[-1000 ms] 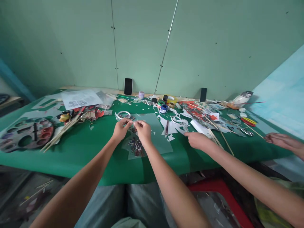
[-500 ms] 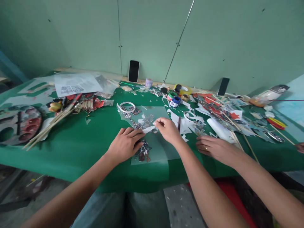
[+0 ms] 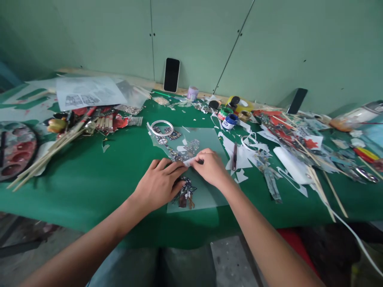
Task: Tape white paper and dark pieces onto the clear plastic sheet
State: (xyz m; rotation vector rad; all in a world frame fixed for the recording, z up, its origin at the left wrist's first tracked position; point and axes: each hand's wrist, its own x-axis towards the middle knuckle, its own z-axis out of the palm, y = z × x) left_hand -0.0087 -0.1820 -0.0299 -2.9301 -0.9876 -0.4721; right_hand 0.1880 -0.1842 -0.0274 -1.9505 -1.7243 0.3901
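A short white strip [image 3: 188,162], perhaps paper or tape, spans the gap between my two hands. My left hand [image 3: 158,184] lies on a clear sheet [image 3: 211,197], its fingertips over the strip's left end and its thumb set apart below. At the other end, my right hand [image 3: 209,168] pinches the strip between thumb and index finger; a small dark thing shows at its fingertips. Dark patterned cut-out pieces [image 3: 186,195] lie on the sheet, partly covered by my left hand. Above them a white ring [image 3: 162,128] rests on more patterned pieces.
Paint jars [image 3: 229,121] stand behind the sheet. Tweezers-like dark tool [image 3: 234,156] lies among paper scraps on the right. Left are wooden sticks [image 3: 52,151] and a paint palette [image 3: 18,149]. A phone [image 3: 171,75] leans on the wall; a white cable [image 3: 353,235] hangs at right.
My right hand has lowered and come closer to my left, so less of the white strip shows. Another person's hand at the right has left the view. The camera has shifted slightly.
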